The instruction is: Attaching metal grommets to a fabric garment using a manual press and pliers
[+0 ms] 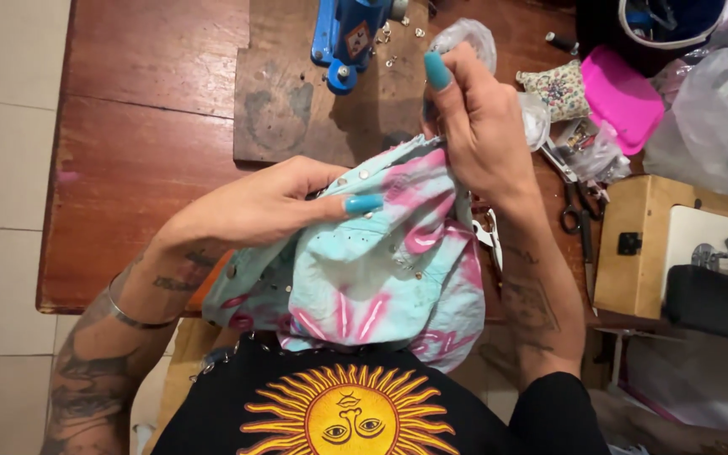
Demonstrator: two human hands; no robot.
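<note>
Black shirt with a yellow sun print (347,417) fills the bottom edge, closest to the lens. Just above it, a light-blue and pink studded garment (381,270) lies bunched at the near edge of the wooden table (145,168), partly hanging over toward the person's lap. Left hand (271,202) rests on the garment's upper fold, thumb pressed flat on the cloth, fingers curled under; grip holds fabric. Right hand (478,126) pinches the garment's top edge between closed fingers, lifting it slightly. Beyond the hands: a blue press tool (351,34) on a dark wooden board (297,109), small metal studs (393,46) scattered beside it. To the right: black-handled scissors (579,211), floral pincushion (558,88), pink case (621,97), clear plastic bags (718,118).
</note>
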